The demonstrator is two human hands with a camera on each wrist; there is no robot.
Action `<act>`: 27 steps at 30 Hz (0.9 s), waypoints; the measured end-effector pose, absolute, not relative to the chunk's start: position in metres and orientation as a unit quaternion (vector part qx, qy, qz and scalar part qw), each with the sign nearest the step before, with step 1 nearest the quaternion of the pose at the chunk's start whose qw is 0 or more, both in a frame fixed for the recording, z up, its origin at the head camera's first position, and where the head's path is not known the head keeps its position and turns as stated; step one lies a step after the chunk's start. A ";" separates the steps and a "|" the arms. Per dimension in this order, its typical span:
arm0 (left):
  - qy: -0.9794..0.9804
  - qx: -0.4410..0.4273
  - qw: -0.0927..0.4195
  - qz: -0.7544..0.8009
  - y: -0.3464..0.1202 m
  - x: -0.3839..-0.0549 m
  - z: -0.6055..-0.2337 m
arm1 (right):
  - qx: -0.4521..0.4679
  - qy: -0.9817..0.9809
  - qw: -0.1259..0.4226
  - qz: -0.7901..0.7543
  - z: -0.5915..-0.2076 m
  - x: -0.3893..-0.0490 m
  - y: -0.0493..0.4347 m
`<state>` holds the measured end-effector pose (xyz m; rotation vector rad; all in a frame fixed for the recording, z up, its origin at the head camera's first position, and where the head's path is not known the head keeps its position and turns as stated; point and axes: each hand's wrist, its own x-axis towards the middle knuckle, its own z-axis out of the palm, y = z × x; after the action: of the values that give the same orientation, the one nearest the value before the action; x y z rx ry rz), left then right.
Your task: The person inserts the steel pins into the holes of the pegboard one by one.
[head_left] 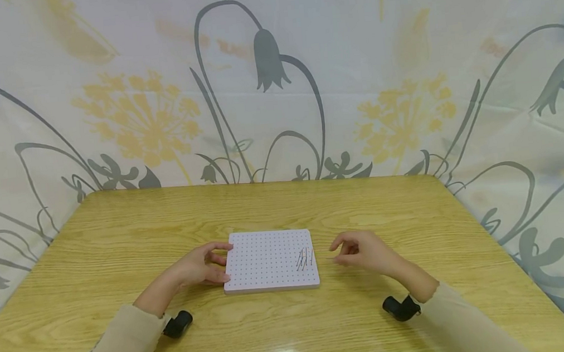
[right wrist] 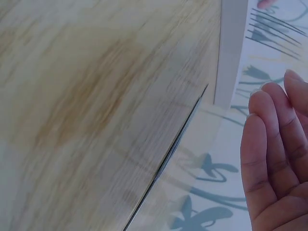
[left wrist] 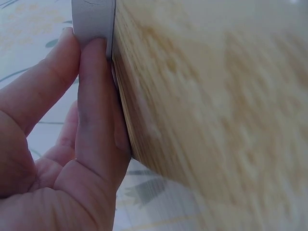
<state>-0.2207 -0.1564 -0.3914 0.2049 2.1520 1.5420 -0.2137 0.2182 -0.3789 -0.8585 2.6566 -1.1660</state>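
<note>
A white board point(head_left: 264, 256) with rows of small holes lies flat on the table. Several thin dark pins point(head_left: 305, 259) stand slightly tilted near its right edge; the same pins point(right wrist: 274, 31) show as parallel lines in the right wrist view. My left hand point(head_left: 204, 265) holds the board's left edge, thumb at the near part and index finger farther up. In the left wrist view the thumb of that hand point(left wrist: 91, 125) lies against the board's side point(left wrist: 94, 21). To the right of the board, apart from it, my right hand point(head_left: 361, 253) hovers with loosely bent fingers. I see nothing clearly between them.
The wood-grain table point(head_left: 215, 338) extends on all sides of the board. A flower-patterned cloth point(head_left: 327, 116) hangs behind and beside it. Small black cameras point(head_left: 178, 325) are strapped at both wrists.
</note>
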 end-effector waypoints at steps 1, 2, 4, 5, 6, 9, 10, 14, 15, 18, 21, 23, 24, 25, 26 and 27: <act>0.787 0.075 0.241 0.563 -0.157 -0.221 -0.391 | -0.282 0.877 0.057 -0.384 -0.379 -0.214 0.220; 0.786 0.074 0.241 0.564 -0.157 -0.221 -0.391 | -0.281 0.877 0.056 -0.386 -0.380 -0.214 0.222; 0.786 0.076 0.242 0.563 -0.157 -0.220 -0.391 | -0.281 0.878 0.054 -0.385 -0.382 -0.215 0.225; 0.786 0.077 0.242 0.563 -0.157 -0.221 -0.392 | -0.280 0.879 0.052 -0.382 -0.383 -0.215 0.226; 0.786 0.076 0.242 0.564 -0.157 -0.220 -0.392 | -0.281 0.880 0.051 -0.380 -0.383 -0.216 0.228; 0.787 0.074 0.242 0.563 -0.157 -0.220 -0.392 | -0.281 0.883 0.048 -0.374 -0.386 -0.218 0.232; 0.787 0.073 0.241 0.562 -0.157 -0.220 -0.392 | -0.282 0.883 0.047 -0.372 -0.387 -0.218 0.233; 0.788 0.074 0.242 0.561 -0.156 -0.220 -0.392 | -0.275 0.892 0.044 -0.357 -0.388 -0.221 0.237; 0.787 0.074 0.242 0.562 -0.156 -0.220 -0.392 | -0.273 0.894 0.045 -0.353 -0.388 -0.222 0.237; 0.786 0.077 0.243 0.562 -0.156 -0.219 -0.391 | -0.267 0.900 0.048 -0.342 -0.388 -0.225 0.239; 0.786 0.079 0.244 0.563 -0.156 -0.220 -0.391 | -0.272 0.903 0.054 -0.330 -0.389 -0.229 0.241; 0.786 0.075 0.243 0.564 -0.157 -0.220 -0.392 | -0.281 0.902 0.059 -0.321 -0.390 -0.232 0.241; 0.786 0.074 0.243 0.564 -0.156 -0.221 -0.391 | -0.287 0.902 0.062 -0.317 -0.390 -0.233 0.242; 0.786 0.073 0.243 0.564 -0.157 -0.221 -0.392 | -0.291 0.901 0.067 -0.314 -0.391 -0.234 0.242; 0.786 0.071 0.243 0.564 -0.156 -0.221 -0.392 | -0.297 0.899 0.073 -0.312 -0.391 -0.236 0.242; 0.786 0.069 0.243 0.565 -0.156 -0.222 -0.392 | -0.301 0.898 0.078 -0.312 -0.391 -0.237 0.242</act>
<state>-0.2215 -0.1564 -0.3920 0.1874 2.1467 1.5441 -0.2367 0.2423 -0.3906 -0.9002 2.6890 -0.9335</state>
